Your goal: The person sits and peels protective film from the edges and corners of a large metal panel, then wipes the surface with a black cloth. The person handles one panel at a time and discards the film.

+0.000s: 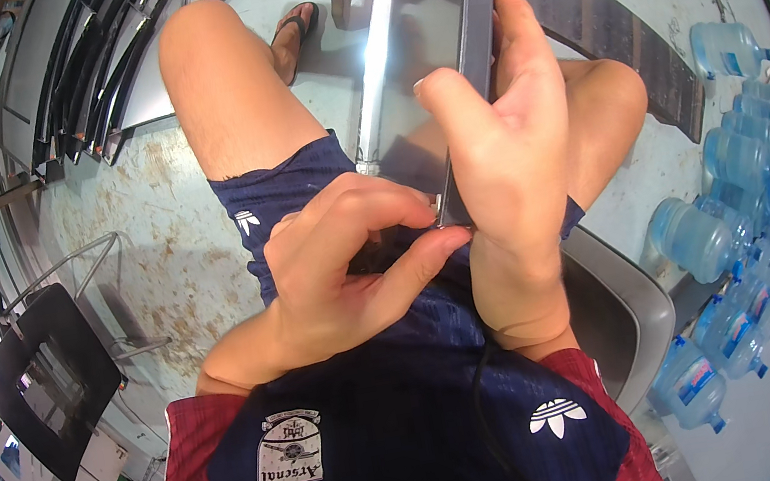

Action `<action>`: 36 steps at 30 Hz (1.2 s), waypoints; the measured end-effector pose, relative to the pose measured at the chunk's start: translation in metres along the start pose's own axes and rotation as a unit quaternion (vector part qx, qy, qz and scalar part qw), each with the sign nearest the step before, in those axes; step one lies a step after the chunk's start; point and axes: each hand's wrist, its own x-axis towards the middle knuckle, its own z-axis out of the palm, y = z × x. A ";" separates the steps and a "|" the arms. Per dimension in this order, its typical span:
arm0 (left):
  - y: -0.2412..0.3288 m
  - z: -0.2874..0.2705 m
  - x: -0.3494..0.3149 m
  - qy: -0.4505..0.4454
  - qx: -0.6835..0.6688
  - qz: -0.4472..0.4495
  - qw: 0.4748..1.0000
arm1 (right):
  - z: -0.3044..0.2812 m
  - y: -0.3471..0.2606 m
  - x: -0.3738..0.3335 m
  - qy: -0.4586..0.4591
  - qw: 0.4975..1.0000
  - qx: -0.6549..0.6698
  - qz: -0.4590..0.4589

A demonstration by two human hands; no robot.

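Note:
A long, narrow framed panel (419, 44) runs away from me between my knees, with a dark grey bar (472, 25) on its right and a bright silver strip (376, 71) on its left. Around the dark bar, my right hand (509, 130) has its thumb on the near face and its fingers on the far side. My left hand (337, 258) pinches the bar's near end between thumb and forefinger. A small pale piece (440, 206) shows at that corner; its kind is too small to tell. My left hand's other fingers are curled and partly hidden.
Several black curved strips (102, 74) lie at upper left. A black-seated metal-legged chair (50, 384) stands left. Dark benches (601, 15) are ahead and right. Several blue water bottles (697, 236) line the right side. A grey chair (617, 304) is under me.

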 end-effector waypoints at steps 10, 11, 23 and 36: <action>0.003 0.003 0.013 0.048 -0.059 0.009 0.997 | 0.006 -0.029 0.012 0.029 0.988 -0.153 0.017; 0.005 0.002 0.014 0.040 -0.065 0.002 0.997 | 0.010 -0.031 0.012 0.043 0.985 -0.169 0.004; 0.017 -0.006 0.031 0.050 -0.046 0.040 0.997 | 0.015 -0.071 0.025 -0.022 0.991 0.092 0.098; 0.022 -0.002 0.039 0.102 0.018 0.096 0.990 | 0.029 -0.072 0.017 0.086 0.994 -0.014 0.070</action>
